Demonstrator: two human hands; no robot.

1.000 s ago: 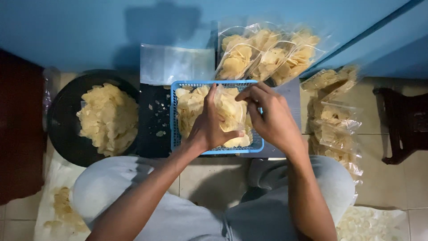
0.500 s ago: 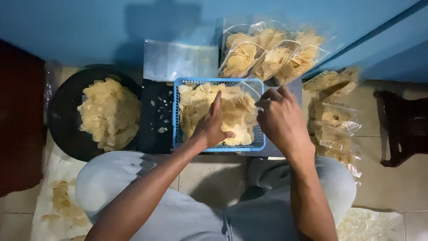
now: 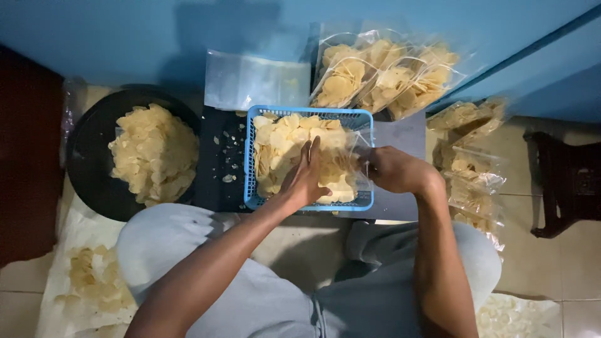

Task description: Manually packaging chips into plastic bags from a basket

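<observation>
Left hand: your left hand [image 3: 307, 178] lies flat in the blue basket [image 3: 250, 156], fingers straight and together, pressed onto the chips [image 3: 282, 147]; it clamps nothing.
Right hand: your right hand [image 3: 391, 169] sits at the basket's right side, fingers curled shut on the mouth of a clear plastic bag [image 3: 350, 153].
Bag: it lies inside the basket, on the chips, between your two hands; its edges are hard to make out in the dim light.
Chips: a loose heap fills the basket; more sit in the black bowl [image 3: 94, 181] to your left.
Doing it well: hold the bag's mouth wide and low against the heap, so your flat palm can sweep chips in rather than over the rim.
Pressure: I judge these chips brittle; push gently with the whole palm, not the fingertips.
Spillage: crumbs already lie on the dark surface [image 3: 219, 181] beside the basket, so keep the bag's mouth inside the basket walls.
Nearby: filled bags [image 3: 382, 78] lean against the blue wall [image 3: 125, 37] beyond the basket, and more filled bags [image 3: 469, 169] lie stacked to your right; empty bags [image 3: 256, 81] lie just behind the basket.
</observation>
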